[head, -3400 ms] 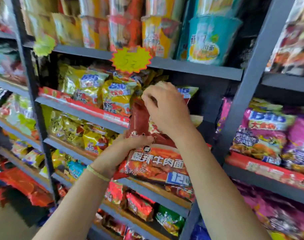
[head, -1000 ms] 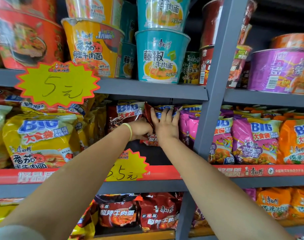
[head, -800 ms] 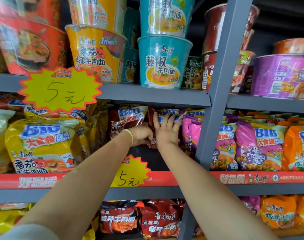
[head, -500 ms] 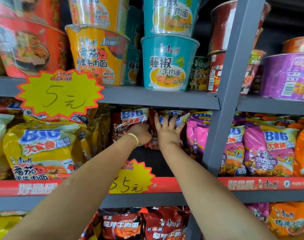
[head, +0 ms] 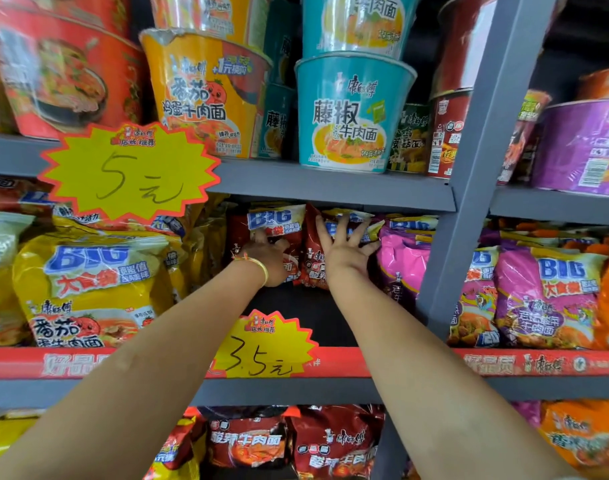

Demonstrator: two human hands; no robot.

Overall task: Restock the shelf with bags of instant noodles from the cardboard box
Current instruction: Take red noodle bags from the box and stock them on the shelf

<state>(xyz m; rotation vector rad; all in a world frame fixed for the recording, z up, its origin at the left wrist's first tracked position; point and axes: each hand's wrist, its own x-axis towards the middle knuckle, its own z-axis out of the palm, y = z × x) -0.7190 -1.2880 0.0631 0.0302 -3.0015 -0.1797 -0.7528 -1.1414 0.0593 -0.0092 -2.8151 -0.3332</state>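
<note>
The dark red noodle bag (head: 311,258) is standing deep in the middle shelf (head: 331,389), wedged between another red bag (head: 275,225) and pink bags (head: 400,258); the right hand (head: 344,252) is pressing it with fingers spread flat; the left hand (head: 266,259) is resting against the neighbouring bag, its fingers hidden; a yellow price star (head: 261,344) is hanging in front; the grey upright (head: 469,202) is cutting off the pink bags.

dark red noodle bags (head: 310,258) — yellow (red-edged) tags (head: 130,171)
</note>
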